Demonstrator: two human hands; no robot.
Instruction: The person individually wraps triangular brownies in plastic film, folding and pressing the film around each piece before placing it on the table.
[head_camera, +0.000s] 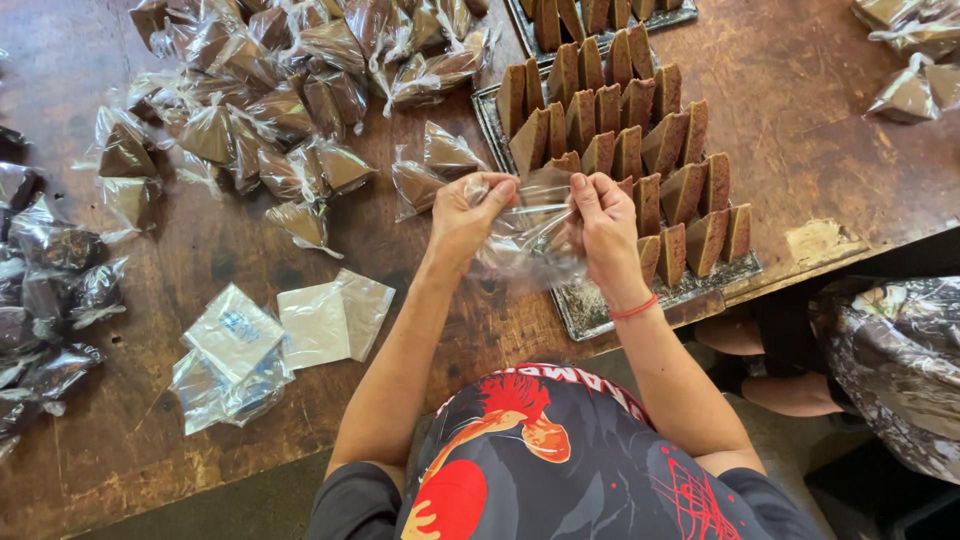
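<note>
My left hand (466, 212) and my right hand (603, 225) each pinch one side of the mouth of a small clear plastic bag (530, 238), held just above the near left corner of a metal tray (580, 305). The tray carries rows of brown wedge-shaped cake slices (640, 140) standing on edge. A red band circles my right wrist. Whether a slice is inside the bag is hard to tell.
Bagged brown slices (270, 95) lie heaped at the back left of the wooden table (800, 110). Dark bagged pieces (45, 290) sit at the left edge. Flat empty bags (280, 335) lie near the front. A second tray (600, 15) stands behind. Another person's legs (770, 360) are at the right.
</note>
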